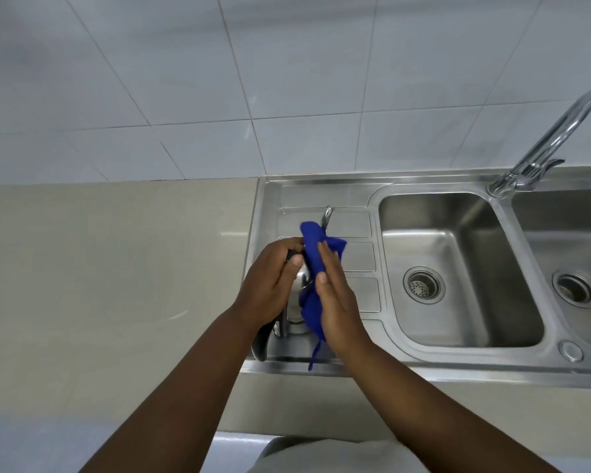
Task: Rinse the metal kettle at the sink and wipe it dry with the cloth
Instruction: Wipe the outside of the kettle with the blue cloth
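Observation:
The metal kettle (296, 303) is held over the sink's drainboard (352, 230), mostly hidden between my two hands; its spout tip shows at the top and its dark handle at the lower left. My left hand (270, 288) grips the kettle from the left, thumb near the lid. My right hand (335, 298) presses a blue cloth (313, 254) flat against the kettle's right side. A strand of the cloth hangs down toward the sink's front edge.
A steel double sink sits to the right, with the near basin (458, 268) and its drain, and a second basin (574, 261) at the far right. The tap (553, 138) rises at the back right. A beige counter (116, 268) lies left, under a tiled wall.

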Tool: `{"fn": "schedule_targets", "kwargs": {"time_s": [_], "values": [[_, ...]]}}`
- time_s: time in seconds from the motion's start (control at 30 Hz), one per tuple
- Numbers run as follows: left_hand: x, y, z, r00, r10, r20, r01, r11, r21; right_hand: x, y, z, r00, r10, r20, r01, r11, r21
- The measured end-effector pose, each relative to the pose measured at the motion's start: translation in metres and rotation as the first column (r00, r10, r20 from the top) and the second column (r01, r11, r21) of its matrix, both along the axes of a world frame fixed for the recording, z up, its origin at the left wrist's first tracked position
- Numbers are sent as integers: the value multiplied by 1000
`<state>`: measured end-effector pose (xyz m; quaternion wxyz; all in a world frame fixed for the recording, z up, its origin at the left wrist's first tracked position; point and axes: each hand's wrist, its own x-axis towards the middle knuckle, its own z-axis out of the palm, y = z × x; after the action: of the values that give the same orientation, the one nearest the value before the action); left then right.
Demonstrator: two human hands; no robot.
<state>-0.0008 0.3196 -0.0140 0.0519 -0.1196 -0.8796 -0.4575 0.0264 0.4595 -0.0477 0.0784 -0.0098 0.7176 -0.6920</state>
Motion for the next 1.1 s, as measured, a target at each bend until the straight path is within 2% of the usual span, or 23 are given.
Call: {"fn": "schedule_targets", "kwargs": {"time_s": [0.07,0.13,0.27,0.33,0.4,0.47,0.57,0.63,0.7,0.8,0.9,1.0,1.1], "values": [[2,3,2,1000,-2,11,1,997,75,0,-7,7,982,64,-180,-37,988,149],[4,3,-1,1000,16,21,-18,993,115,3,-3,-19,976,39,-215,7,977,211],[4,2,-7,998,63,30,-65,993,97,11,16,-75,985,-36,168,15,992,126],[3,3,-7,997,69,30,-72,992,99,10,12,-78,979,-68,195,37,987,156],[4,4,-8,996,84,28,-87,990,112,8,0,-59,981,-120,154,102,988,118],[5,7,-5,996,91,12,-92,988,123,7,-12,-33,987,-160,27,156,981,112],[8,13,0,997,77,15,-78,983,169,16,-31,-5,962,-109,-250,168,960,225],[10,16,-1,996,80,38,-87,974,208,20,-31,-15,932,-89,-350,191,943,271],[11,15,-6,992,121,46,-129,965,229,21,-20,-46,937,-145,-317,231,940,251],[11,15,-11,988,140,59,-149,964,220,23,-1,-87,967,-252,-35,254,959,129],[14,19,-11,988,153,40,-157,966,203,17,-8,-83,939,-335,76,327,940,95],[14,20,-11,981,189,39,-193,959,207,3,-23,-44,908,-418,-2,417,907,60],[14,24,-2,986,166,-8,-160,962,221,-3,-36,-8,918,-344,-199,376,913,158]]}}
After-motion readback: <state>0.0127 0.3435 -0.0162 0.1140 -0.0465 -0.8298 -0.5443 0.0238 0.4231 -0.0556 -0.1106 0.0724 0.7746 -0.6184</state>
